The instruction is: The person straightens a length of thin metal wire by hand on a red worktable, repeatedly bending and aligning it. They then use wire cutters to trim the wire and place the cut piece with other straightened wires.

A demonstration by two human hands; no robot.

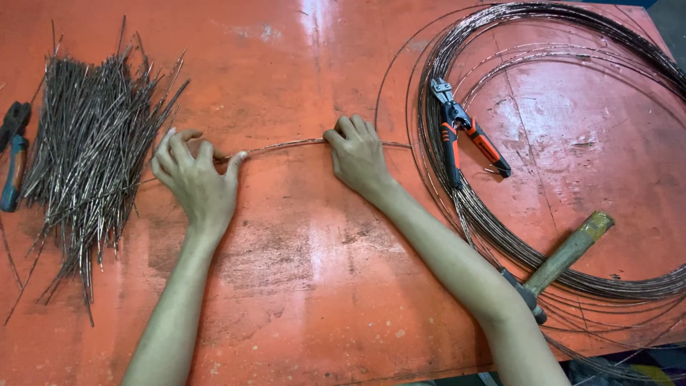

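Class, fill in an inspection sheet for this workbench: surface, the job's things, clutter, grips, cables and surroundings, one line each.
Surface: orange table, scuffed, worn patches.
Job's things: wire strand stretched between both hands; large wire coil at right; pile of cut wire pieces at left.
Clutter: red-handled cutters on the coil; hammer partly under the forearm; blue-handled pliers at the left edge.
Grips: left hand pressing the strand's end; right hand closed on the strand.
Cables: nothing seen.
Surroundings: dark floor beyond the corner.
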